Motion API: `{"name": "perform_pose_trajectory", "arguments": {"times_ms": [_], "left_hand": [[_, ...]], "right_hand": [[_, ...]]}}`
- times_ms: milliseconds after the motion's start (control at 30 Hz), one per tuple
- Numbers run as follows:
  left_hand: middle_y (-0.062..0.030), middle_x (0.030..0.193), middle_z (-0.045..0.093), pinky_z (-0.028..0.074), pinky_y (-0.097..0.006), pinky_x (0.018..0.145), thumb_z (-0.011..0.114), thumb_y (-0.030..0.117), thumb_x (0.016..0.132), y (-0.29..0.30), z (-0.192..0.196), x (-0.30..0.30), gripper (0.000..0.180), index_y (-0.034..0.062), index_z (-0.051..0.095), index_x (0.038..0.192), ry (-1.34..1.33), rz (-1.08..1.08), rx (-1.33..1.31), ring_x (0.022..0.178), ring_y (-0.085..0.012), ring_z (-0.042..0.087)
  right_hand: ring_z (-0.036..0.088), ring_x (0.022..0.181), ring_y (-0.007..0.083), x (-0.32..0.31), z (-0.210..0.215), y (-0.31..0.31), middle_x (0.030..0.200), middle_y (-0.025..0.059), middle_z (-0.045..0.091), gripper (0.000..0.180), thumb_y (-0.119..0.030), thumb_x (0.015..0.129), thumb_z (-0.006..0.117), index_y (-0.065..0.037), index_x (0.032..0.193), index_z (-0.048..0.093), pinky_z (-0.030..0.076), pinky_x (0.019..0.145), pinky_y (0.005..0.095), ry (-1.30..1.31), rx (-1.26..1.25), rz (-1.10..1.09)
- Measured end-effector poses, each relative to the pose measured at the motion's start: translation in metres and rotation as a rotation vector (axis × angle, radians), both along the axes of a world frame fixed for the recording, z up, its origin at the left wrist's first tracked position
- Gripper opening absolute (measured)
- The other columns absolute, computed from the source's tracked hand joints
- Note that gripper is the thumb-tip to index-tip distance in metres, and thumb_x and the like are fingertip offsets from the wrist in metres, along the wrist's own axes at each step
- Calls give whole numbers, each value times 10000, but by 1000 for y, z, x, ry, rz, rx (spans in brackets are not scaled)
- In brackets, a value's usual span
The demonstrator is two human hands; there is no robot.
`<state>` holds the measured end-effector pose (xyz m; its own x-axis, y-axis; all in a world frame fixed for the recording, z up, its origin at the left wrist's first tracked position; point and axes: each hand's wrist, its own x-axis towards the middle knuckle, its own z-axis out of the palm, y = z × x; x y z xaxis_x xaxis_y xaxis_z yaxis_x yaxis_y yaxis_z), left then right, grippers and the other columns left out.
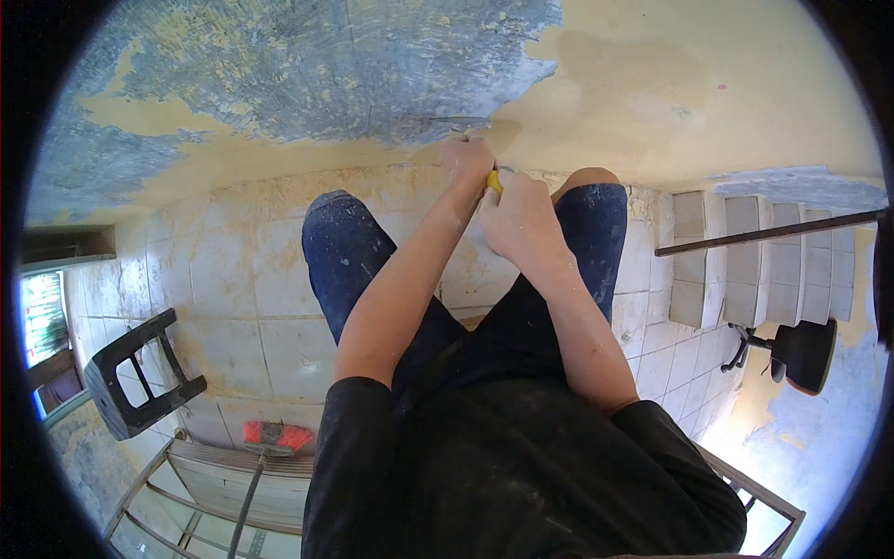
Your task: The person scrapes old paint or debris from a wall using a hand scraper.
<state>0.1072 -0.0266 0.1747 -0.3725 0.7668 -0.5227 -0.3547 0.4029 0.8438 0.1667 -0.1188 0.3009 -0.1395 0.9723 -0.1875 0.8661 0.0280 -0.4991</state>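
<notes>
A scraper with a yellow handle (494,182) is in both my hands, its thin, wide blade (458,121) against the wall at the edge of a stripped patch. My right hand (523,216) wraps round the handle's near end. Ahead of it my left hand (468,155) is closed over the front of the tool, close behind the blade; the fingers are partly hidden. The wall (615,102) is pale yellow where paint remains. Its stripped part (335,65) shows rough blue-grey with small yellow flecks. Pale dust marks my hands and forearms.
My knees, in dusty dark blue trousers (349,247), are bent near the wall. Dusty tiles (223,349) cover the floor. A black plastic stool (116,396) and a red-headed broom (279,438) are at left. Tiled steps (736,256), a dark rail (773,233) and a black-seated chair (805,354) are at right.
</notes>
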Motion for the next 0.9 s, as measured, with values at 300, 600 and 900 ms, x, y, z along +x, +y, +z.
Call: {"name": "perform_pose_trajectory", "arguments": {"times_ms": [300,600,900], "left_hand": [[-204,654,653,507,-407,496,558,138,869,13,-39,-4,270,-81,648,739,52,-73,-72,542,-281,660],[-213,703,673,519,-426,567,554,203,877,-15,-189,-31,317,-74,666,770,855,-673,-165,635,-289,684],[-220,801,697,511,-467,674,521,324,909,16,-131,-13,409,-38,699,841,503,-382,-176,795,-304,704]], "right_hand": [[624,858,473,-4,-20,13,865,334,629,255,-93,841,510,104,954,626,494,785,499,12,-37,-15],[653,861,446,-22,-138,10,866,318,650,281,-160,806,550,74,921,655,520,796,485,-63,260,173],[628,859,487,-1,-38,0,855,351,629,309,-171,859,530,122,923,609,503,790,506,-30,-68,71]]}}
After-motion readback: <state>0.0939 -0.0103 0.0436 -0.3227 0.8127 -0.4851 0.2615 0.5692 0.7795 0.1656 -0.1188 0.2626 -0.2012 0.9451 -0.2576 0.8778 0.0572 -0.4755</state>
